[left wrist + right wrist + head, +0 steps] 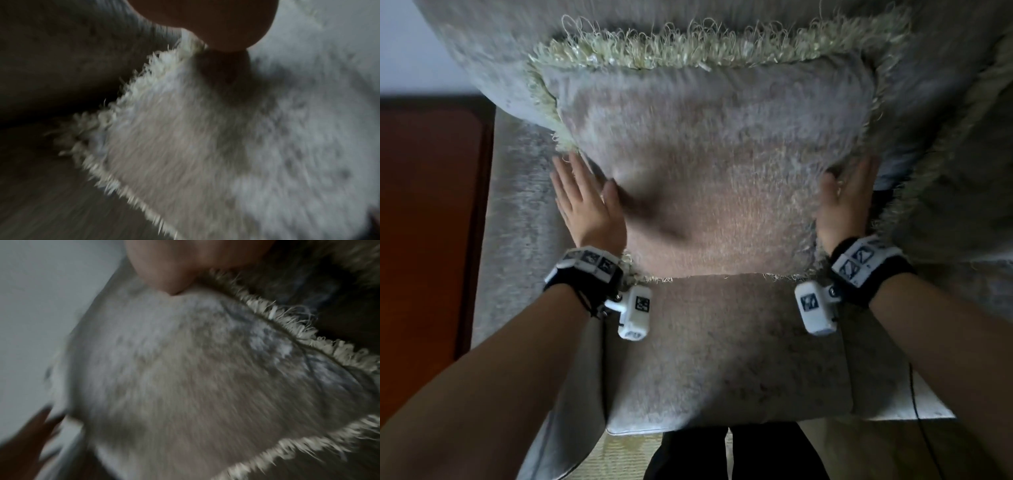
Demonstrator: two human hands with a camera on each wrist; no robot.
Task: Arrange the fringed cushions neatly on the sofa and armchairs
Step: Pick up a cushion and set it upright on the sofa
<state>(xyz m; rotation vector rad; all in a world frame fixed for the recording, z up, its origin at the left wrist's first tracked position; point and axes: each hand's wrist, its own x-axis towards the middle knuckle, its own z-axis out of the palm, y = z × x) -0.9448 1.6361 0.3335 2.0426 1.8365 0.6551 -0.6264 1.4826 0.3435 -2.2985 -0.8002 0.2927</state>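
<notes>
A grey-beige plush cushion [715, 164] with a pale fringe [688, 51] leans upright against the backrest of a grey upholstered seat [722, 359]. My left hand [582, 198] lies flat with straight fingers against the cushion's left edge, thumb pressing a dent into its face. My right hand [846, 202] presses flat against the cushion's right edge. In the left wrist view the cushion [205, 146] and its fringe fill the frame under my thumb. The right wrist view shows the cushion [185, 378], its fringe and my thumb.
A second fringed cushion [962, 178] lies at the right, close to my right hand. The padded armrest [517, 222] runs along the left, with a dark reddish-brown wooden surface [424, 222] beyond it. The seat's front edge [722, 425] is near my legs.
</notes>
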